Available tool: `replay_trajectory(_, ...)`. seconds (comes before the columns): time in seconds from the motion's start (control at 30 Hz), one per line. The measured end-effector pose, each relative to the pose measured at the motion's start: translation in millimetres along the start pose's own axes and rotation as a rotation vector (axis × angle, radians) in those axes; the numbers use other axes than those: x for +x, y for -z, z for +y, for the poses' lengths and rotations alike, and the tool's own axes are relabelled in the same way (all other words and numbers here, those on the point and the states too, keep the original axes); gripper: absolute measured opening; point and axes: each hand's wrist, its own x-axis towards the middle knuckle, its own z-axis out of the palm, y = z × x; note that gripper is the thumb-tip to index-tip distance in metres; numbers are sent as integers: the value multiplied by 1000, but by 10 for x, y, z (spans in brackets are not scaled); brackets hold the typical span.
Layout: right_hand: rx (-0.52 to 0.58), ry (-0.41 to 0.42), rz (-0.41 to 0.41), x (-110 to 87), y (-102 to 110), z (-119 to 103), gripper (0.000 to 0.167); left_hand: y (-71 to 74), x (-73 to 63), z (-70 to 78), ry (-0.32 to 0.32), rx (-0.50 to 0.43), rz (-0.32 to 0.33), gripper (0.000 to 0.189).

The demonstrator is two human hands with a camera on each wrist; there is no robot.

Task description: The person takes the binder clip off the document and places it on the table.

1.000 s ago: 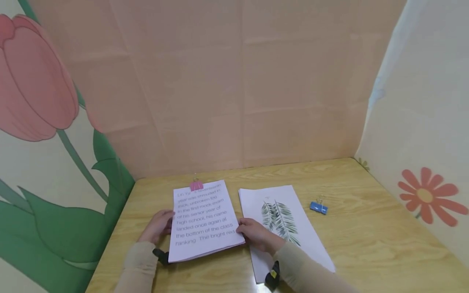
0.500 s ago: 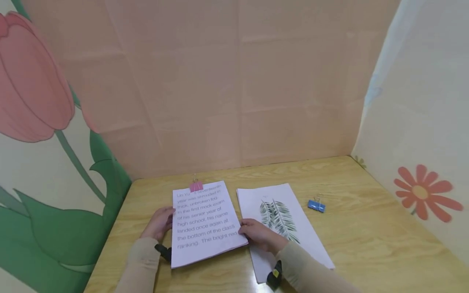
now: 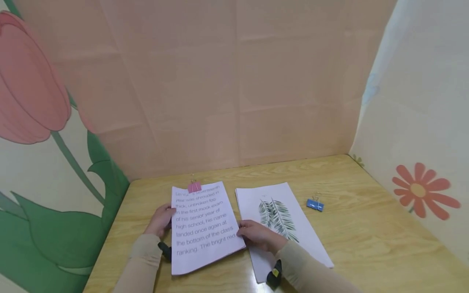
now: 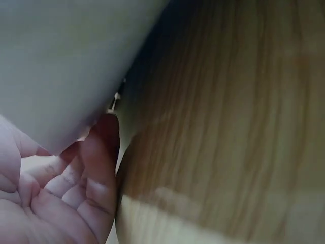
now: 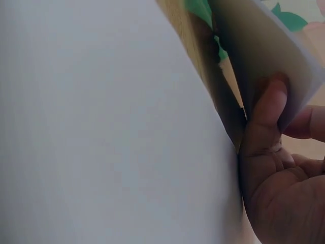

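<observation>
A stack of printed paper (image 3: 203, 232) with large black text has a pink binder clip (image 3: 194, 186) on its top edge. My left hand (image 3: 160, 220) holds the stack's left edge; in the left wrist view, its fingers (image 4: 99, 168) lie against the paper's underside. At the lower right edge, my right hand (image 3: 261, 236) pinches the same stack between thumb and fingers. The stack is raised at a tilt, as its pale underside (image 5: 274, 46) in the right wrist view shows. Under my right hand lies a second stack of paper (image 3: 296, 219) with a green leaf print.
A blue binder clip (image 3: 315, 204) lies on the wooden table (image 3: 366, 228), right of the leaf-print stack. Behind the table hangs a pinkish-brown cloth (image 3: 220, 101). Walls painted with flowers stand at the left and right.
The lower edge of the text stack has come nearer to me and its sheet tilts more. Both hands keep their grip on it. The whole view has shifted slightly.
</observation>
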Motion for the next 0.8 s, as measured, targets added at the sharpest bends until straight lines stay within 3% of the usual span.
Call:
replay_trajectory(0.27, -19, 11, -18, -7, 16, -10, 21, 6, 34, 48, -21, 3, 30, 47)
replay_trajectory(0.5, -39, -45, -41, -24, 41, -43, 20, -1, 27, 69, -53, 54, 68, 41)
replay_trajectory(0.63, -35, -81, -63, -38, 58, -57, 22, 0, 4, 65, -60, 63, 90, 31)
replay_trajectory(0.8, -16, -63, -83, -50, 87, -55, 29, 1, -10, 56, -58, 53, 100, 24)
